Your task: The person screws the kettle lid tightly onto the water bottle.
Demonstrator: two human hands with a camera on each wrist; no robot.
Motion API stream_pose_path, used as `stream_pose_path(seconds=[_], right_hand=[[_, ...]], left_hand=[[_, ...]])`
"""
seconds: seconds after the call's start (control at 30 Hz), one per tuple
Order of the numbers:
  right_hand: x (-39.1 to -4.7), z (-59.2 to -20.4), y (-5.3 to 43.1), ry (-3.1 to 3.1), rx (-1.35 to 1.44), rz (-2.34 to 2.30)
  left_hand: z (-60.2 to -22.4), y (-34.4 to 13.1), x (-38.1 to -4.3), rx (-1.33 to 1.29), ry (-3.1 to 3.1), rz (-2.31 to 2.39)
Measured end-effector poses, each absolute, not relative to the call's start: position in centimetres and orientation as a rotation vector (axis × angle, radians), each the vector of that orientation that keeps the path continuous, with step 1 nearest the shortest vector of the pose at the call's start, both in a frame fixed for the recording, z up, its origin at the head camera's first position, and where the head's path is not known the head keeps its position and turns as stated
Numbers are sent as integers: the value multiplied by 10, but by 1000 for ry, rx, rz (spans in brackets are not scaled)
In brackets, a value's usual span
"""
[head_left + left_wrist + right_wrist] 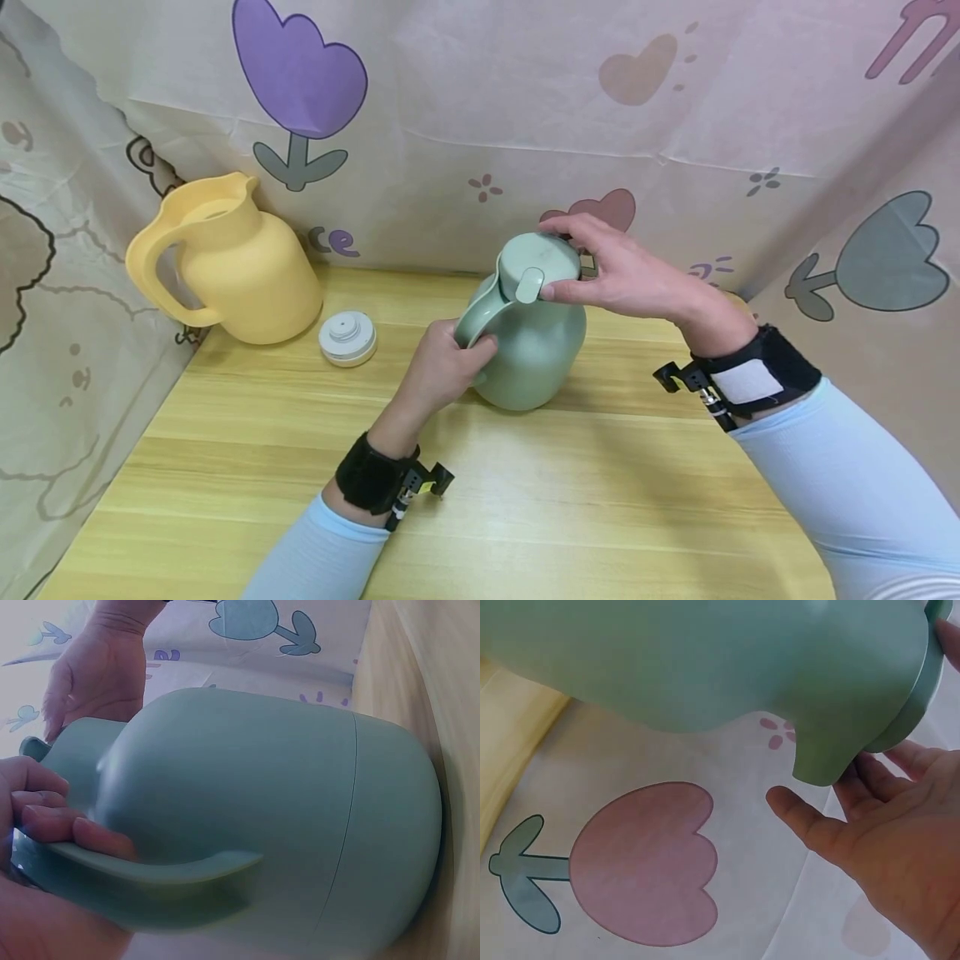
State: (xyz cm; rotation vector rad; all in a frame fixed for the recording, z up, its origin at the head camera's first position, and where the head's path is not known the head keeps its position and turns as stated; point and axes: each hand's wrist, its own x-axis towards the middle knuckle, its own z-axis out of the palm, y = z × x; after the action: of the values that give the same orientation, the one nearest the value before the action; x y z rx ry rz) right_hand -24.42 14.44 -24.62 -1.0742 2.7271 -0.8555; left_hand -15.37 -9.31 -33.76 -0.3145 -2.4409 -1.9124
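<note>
A green thermos jug (528,358) stands upright on the table, with its handle toward the left. The left hand (448,362) grips that handle (172,874), fingers wrapped round it. At the top sits a round green lid (542,257) with a small tab on its near side. My right hand (630,267) spans the lid, thumb by the tab and fingers around the far edge. In the right wrist view, the fingers of the right hand (900,832) reach around the lid near the spout (817,754).
A yellow jug (255,267) stands at the back left, its handle to the left. Beside it on the wooden table (562,517) lies a white and pale yellow stopper (347,337). A printed curtain (465,100) hangs behind. Part of a small yellow thing (738,302) shows behind the right wrist.
</note>
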Motion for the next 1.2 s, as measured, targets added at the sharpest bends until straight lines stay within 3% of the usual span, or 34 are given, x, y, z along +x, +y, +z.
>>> stream_pose_path(seconds=[0.17, 0.53, 0.93, 1.2], right_hand=[[-244, -247, 143, 2753, -1101, -842], [-241, -241, 147, 2681, -1135, -869], [-242, -249, 142, 2784, -1107, -845], [-241, -249, 141, 2782, -1107, -830]], left_hand=[[-359, -96, -166, -327, -2421, -1905], [-359, -95, -167, -312, -2435, -1919], [-325, -94, -148, -303, -2444, -1912], [-325, -94, -148, -316, -2436, -1919]])
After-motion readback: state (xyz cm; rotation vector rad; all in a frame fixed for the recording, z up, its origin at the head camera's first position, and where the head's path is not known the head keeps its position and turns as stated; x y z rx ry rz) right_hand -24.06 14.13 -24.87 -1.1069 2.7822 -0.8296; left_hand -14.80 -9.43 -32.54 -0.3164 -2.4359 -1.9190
